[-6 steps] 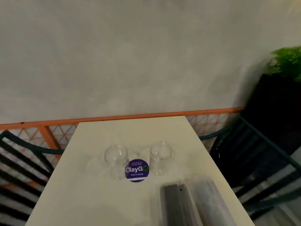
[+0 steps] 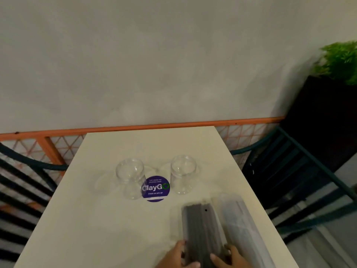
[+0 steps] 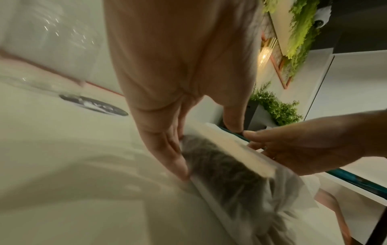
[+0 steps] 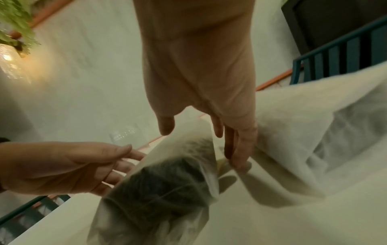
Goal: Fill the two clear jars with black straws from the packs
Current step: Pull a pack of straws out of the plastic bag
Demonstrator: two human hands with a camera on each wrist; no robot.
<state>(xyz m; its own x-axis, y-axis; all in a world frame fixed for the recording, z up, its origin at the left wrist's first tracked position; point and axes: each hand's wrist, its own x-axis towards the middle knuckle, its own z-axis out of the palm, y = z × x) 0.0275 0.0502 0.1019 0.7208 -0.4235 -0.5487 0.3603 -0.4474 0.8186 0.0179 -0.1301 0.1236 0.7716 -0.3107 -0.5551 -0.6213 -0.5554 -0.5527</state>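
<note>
Both hands, left hand [image 2: 174, 257] and right hand [image 2: 229, 258], are getting cropped by head view's bottom edge; clear plastic pack of black straws [image 2: 201, 231] is smearing in both wrist views; straw count unreadable.

Overall light: dim, warm and greenish in all three views.
Light source: a glowing lamp [image 4: 8, 58] at the left edge of the right wrist view; also seen in the left wrist view.
Shadows: soft, broad shadows on the desk [image 2: 108, 225].
Blur: both wrist views smeared; the pack of straws [image 3: 222, 167] is perhaps motion-blurred.
Glare: small sparkles on a clear jar [image 3: 52, 41].
Distortion: walls and rails bend near the edges.
</note>
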